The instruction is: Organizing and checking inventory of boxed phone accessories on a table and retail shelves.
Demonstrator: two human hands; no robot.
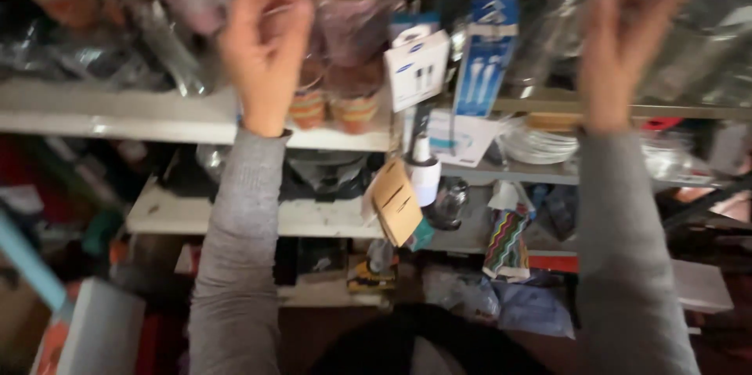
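While both arms reach up at a crowded shelf (117, 112), the left hand (265, 50) curls its fingers around a clear plastic bag (345, 22) (blurred, so the hold is unclear). The right hand (627, 38) pinches another clear bag (705, 54) higher up, fingers closed on it.

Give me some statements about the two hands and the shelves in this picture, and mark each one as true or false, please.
1. Both hands are raised toward the upper shelves. True: the left hand and the right hand are both up there.
2. The arms wear red sleeves. False: the sleeves are grey.
3. A blue and white package hangs between the two hands. True.
4. The left hand rests on the floor. False: it is up at clear plastic bags on the shelf.
5. A brown cardboard tag hangs below the white shelf. True.
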